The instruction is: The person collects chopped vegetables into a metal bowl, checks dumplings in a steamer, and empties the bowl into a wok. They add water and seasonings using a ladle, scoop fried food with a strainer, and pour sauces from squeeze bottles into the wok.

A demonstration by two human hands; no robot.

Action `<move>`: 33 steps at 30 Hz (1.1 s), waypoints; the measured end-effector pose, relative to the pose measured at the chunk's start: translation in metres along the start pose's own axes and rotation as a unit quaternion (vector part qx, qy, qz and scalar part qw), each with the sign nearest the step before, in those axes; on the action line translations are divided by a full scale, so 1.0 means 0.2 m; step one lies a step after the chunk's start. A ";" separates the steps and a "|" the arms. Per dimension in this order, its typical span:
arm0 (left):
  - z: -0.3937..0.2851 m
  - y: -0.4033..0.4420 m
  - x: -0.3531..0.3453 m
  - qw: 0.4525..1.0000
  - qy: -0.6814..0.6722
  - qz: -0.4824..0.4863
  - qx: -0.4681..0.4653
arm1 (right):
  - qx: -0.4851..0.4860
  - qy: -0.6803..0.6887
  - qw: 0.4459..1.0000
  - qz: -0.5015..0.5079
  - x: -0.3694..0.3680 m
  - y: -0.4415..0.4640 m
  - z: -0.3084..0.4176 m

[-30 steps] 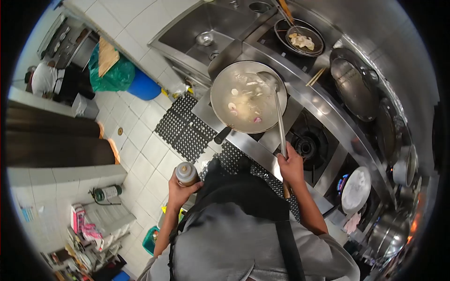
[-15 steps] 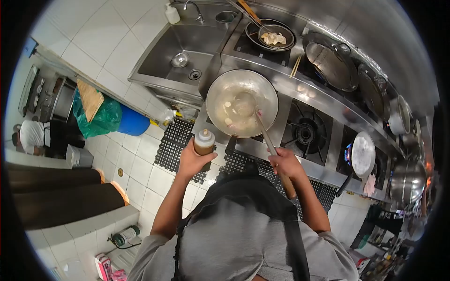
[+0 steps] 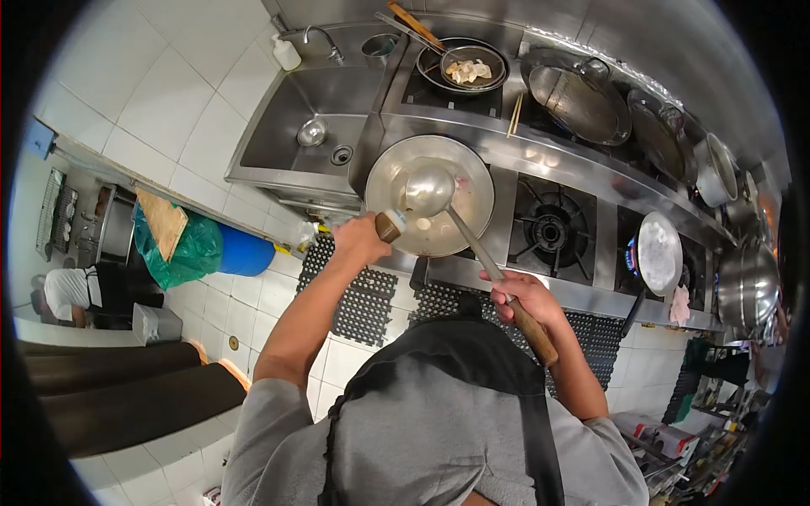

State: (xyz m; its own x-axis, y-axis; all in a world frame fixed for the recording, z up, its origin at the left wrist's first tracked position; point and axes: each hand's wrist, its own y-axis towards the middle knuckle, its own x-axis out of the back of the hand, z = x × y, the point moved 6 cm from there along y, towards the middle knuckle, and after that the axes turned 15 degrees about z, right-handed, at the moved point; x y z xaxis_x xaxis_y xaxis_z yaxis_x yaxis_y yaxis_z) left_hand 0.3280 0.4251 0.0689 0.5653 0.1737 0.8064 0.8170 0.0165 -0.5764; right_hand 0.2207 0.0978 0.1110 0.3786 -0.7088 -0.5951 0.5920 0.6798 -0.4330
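Observation:
My left hand (image 3: 359, 242) is closed around a squeeze bottle (image 3: 389, 226) with brown contents. The bottle is tipped over, its nozzle end pointing at the wok (image 3: 477, 173) on the stove. In my right hand (image 3: 526, 298) I grip the handle of a long metal ladle (image 3: 431, 191) with a wooden end. The ladle's bowl is over the wok, rounded and shiny; whether it touches the food cannot be seen. Pale slices and a little cloudy liquid show in the wok, partly covered by the ladle.
Left of the stove is a steel sink (image 3: 278, 143) with a metal bowl (image 3: 312, 131). A burner (image 3: 550, 230) lies right of the wok, then a white-looking pan (image 3: 659, 253) over a flame. A strainer of food (image 3: 470, 72) sits behind. Another person (image 3: 72, 293) bends at far left.
My left hand has raised the squeeze bottle toward the wok and tipped it from upright. The ladle's bowl has lifted and turned over within the wok area.

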 end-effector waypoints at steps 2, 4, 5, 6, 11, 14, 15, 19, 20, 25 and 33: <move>0.00 0.06 0.02 0.998 0.059 0.001 0.027 | 0.003 0.025 1.000 0.014 0.02 0.02 -0.02; 0.00 0.10 0.03 0.996 0.081 0.014 0.033 | -0.010 0.053 0.998 0.009 0.02 0.02 -0.04; 0.01 0.11 0.03 0.995 0.092 0.021 0.037 | -0.017 0.067 0.998 0.007 0.02 0.02 -0.04; 0.01 0.12 0.03 0.994 0.099 0.019 0.042 | -0.016 0.076 0.997 0.010 0.02 0.01 -0.04; 0.00 0.12 0.05 0.991 0.114 0.034 0.059 | -0.020 0.096 0.995 0.018 0.03 0.01 -0.02; 0.02 0.12 0.04 0.993 0.092 0.041 0.054 | -0.017 0.115 0.993 0.035 0.05 0.02 -0.03; 0.02 0.11 0.04 0.994 0.091 0.040 0.055 | -0.017 0.120 0.992 0.034 0.05 0.02 -0.03; 0.01 0.08 0.06 0.994 0.079 0.039 0.060 | -0.019 0.138 0.990 0.027 0.04 0.02 -0.04; 0.01 0.07 0.06 0.995 0.074 0.038 0.062 | -0.020 0.142 0.989 0.026 0.04 0.02 -0.05; 0.01 0.00 0.06 0.999 -0.018 0.042 0.028 | -0.023 0.129 0.991 0.034 0.04 0.01 -0.04; 0.05 -0.13 -0.04 0.961 -0.253 -0.057 -0.101 | -0.006 0.006 1.000 -0.001 0.12 0.03 0.04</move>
State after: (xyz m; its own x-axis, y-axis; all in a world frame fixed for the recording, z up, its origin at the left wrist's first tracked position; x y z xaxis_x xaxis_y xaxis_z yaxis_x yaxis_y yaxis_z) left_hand 0.3012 0.4336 0.0762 0.3858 0.6390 0.6654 0.9043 -0.1191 -0.4100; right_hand 0.2383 0.0844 0.0993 0.3679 -0.7082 -0.6026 0.5843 0.6802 -0.4426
